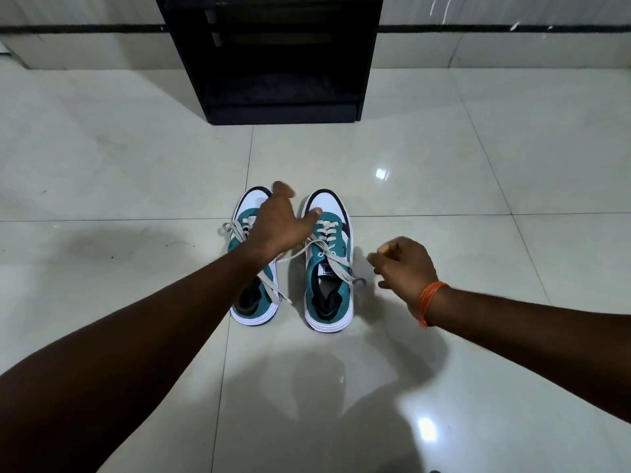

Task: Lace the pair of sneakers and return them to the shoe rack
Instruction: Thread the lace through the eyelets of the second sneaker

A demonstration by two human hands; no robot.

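The two sneakers stand side by side on the floor (444, 148), toes pointing away toward the dark shoe rack (283, 63), which stands well beyond both hands. The left hand (280, 220) reaches forward over the pair, fingers spread wide open, its thumb touching the toe end of the right sneaker (329, 261) while the palm covers the front of the left sneaker (254, 291). It grips nothing; it looks poised to gather both shoes at once or to steady them. The right hand (406, 264), with an orange thread band (431, 302) at the wrist, hangs just beside the right sneaker, fingers loosely curled, apparently empty, though I cannot tell whether a lace end sits between the fingertips. Laces (329, 249) run through the eyelets of both shoes, with the ends lying loose across the sides, so the lacing seems done or nearly so. The pair probably sits lined up with the rack so it can be slid or lifted straight in.
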